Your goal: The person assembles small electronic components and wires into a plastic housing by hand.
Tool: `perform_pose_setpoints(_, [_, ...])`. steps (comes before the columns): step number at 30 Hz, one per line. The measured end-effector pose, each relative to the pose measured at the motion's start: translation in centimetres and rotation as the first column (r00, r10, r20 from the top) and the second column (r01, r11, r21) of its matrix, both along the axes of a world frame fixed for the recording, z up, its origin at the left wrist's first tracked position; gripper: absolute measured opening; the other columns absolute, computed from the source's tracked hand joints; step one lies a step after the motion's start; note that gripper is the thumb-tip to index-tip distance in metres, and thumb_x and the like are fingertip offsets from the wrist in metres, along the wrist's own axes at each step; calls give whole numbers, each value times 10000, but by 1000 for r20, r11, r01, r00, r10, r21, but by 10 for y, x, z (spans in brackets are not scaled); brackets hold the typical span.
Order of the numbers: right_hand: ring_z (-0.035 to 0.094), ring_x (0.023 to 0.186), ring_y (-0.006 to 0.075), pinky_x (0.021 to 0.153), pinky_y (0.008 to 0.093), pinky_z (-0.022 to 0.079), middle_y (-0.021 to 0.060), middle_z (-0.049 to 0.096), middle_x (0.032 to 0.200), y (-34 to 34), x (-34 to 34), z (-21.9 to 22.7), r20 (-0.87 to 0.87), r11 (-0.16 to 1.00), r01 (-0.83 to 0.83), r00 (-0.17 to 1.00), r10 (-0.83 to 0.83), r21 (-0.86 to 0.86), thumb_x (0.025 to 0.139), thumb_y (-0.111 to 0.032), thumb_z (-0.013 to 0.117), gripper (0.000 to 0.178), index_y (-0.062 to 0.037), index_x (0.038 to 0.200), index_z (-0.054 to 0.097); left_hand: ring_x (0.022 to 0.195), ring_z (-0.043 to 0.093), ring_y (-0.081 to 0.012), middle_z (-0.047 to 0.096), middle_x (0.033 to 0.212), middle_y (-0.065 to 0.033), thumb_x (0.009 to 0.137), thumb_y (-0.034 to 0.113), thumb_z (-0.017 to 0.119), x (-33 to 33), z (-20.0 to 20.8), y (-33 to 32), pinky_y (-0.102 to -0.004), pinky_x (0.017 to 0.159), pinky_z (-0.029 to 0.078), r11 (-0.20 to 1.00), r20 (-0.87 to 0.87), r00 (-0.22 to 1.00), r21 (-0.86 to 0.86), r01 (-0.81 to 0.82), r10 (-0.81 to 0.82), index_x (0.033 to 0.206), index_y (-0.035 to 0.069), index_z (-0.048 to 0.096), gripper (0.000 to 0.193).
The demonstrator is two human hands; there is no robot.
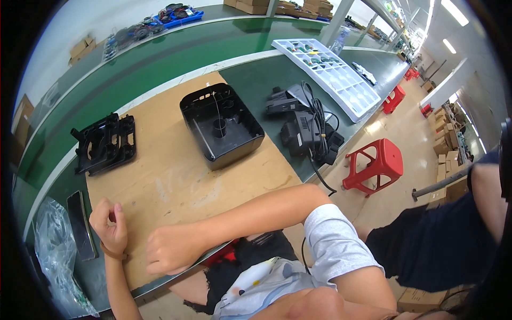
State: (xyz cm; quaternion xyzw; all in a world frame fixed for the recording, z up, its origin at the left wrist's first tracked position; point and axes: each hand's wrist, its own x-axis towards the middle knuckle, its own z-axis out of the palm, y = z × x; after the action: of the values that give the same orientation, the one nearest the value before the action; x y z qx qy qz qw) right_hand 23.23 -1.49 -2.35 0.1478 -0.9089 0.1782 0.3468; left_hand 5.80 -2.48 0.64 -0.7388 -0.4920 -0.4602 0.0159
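The two hands rest idle on the brown board (176,176) that covers the near part of the tabletop (266,80), and neither holds anything. The left hand (109,226) lies at the board's near left corner, fingers curled loosely toward the palm, its grip half closed on nothing; a dark phone (81,225) lies just beside it to the left, off the board. The right hand (170,248) is drawn into a fist, grip together and empty, with the forearm laid across the board's front edge.

Beyond them, well apart, the black plastic housing (221,125) sits open side up near the board's far edge, a round post visible inside it. A flat black frame part (105,143) lies at the board's far left corner. To the right of the housing, off the board, dark units with a bundled black cable (309,130) sit on the green surface, and past them a white compartment tray (330,74) holding small parts (too small to tell what they are).

As a judgement: the housing is out of easy reach, so any handling would go best by leaning in and taking it with both hands on opposite walls, keeping it level.

A clear plastic bag (56,248) lies at the far left; a red stool (376,162) stands on the floor to the right.
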Motion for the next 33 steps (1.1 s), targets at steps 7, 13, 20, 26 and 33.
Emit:
perform_pose_setpoints(7, [555,592,251,539,370,434,59,508,597,6,2,3,-52,999,52,997,-53,-16,724,-236,652,256,-62,620,496,446,352,-178,347,547,-78,772,-23,577,-2,-1,0,-304,432,250,1000,-21,999,-1,-25,25,615,16,420,226])
perform_pose_setpoints(13, [533,559,235,518,346,438,47,499,602,22,5,20,-88,973,228,969,-230,-28,747,-196,696,242,-72,637,520,496,484,-205,476,603,-94,729,11,660,-7,-2,-5,-298,448,357,999,-15,999,-33,-41,41,680,43,558,118])
perform_pose_setpoints(20, [583,622,213,572,308,478,81,590,753,26,4,39,11,876,368,923,-384,-312,737,-54,681,96,-43,806,615,550,539,-187,575,687,-87,769,13,666,-2,-2,-3,-286,490,415,996,83,995,-72,55,-49,830,31,646,67])
perform_pose_setpoints(26, [495,540,149,530,248,416,72,540,696,42,13,24,184,768,381,924,-335,-515,813,-40,640,51,-4,798,606,531,508,-164,557,666,-77,794,-5,639,-2,-2,-2,-273,483,391,993,156,982,-45,113,-105,801,4,622,21])
perform_pose_setpoints(33, [518,683,120,595,234,423,55,556,890,39,2,27,117,646,382,903,-414,-661,762,-6,649,261,-36,1017,601,493,490,-242,528,646,-120,821,91,643,-4,0,-5,-308,450,382,985,133,986,-126,115,-98,697,15,565,165])
